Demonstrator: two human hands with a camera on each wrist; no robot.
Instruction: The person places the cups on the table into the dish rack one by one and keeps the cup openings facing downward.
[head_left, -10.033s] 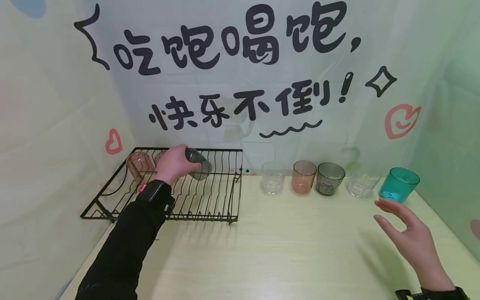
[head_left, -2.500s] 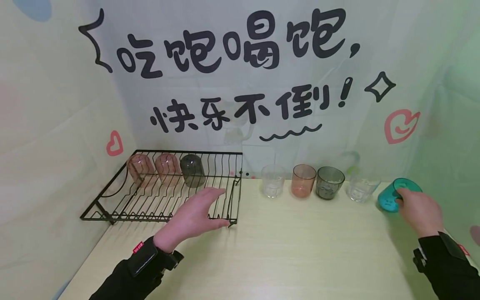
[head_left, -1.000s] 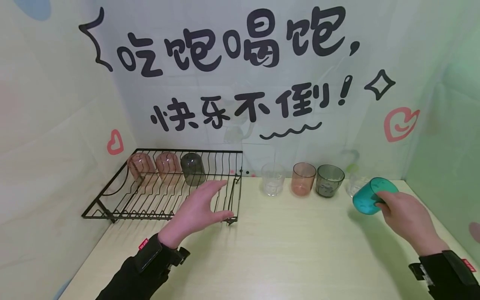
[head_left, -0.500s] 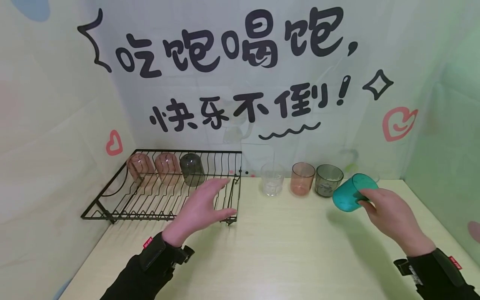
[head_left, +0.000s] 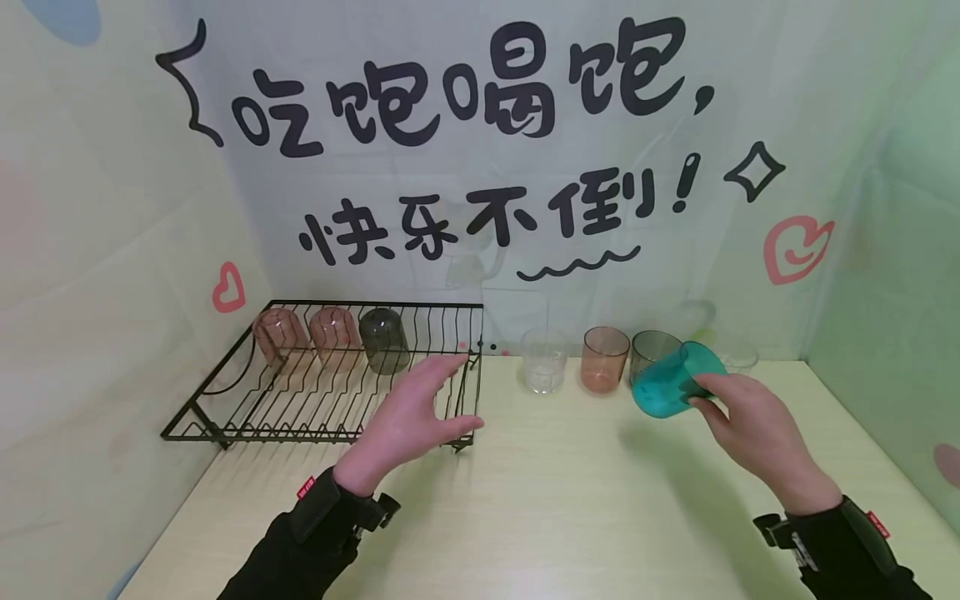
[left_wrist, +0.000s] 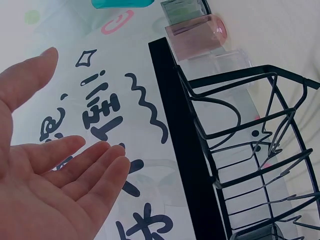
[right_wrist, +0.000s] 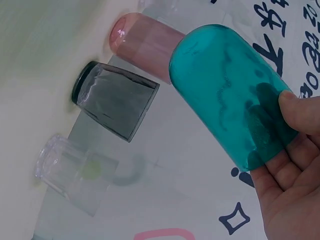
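My right hand [head_left: 765, 437] grips a teal cup [head_left: 660, 390] near its rim, thumb on one side and fingers on the other. The cup is tilted above the table, its base toward the left; in the head view it partly covers a grey glass [head_left: 649, 343]. In the right wrist view, the teal cup [right_wrist: 220, 90] overlaps the edge of a pink glass [right_wrist: 145, 42]. My left hand [head_left: 408, 417] hovers by the right front corner of a black wire rack [head_left: 285, 436], holding nothing. Its thumb and fingers are spread apart in the left wrist view.
Two pink glasses [head_left: 335, 337] and a dark grey one [head_left: 385, 342] sit upside down at the rack's back left. Along the wall stand a clear glass [head_left: 544, 362], a pink glass [head_left: 604, 362], the grey glass and another clear glass [head_left: 738, 357].
Ten seconds ago my left hand held the dark grey glass at the rack; it has let go. My right hand has since taken the teal cup from the far right and carried it left.
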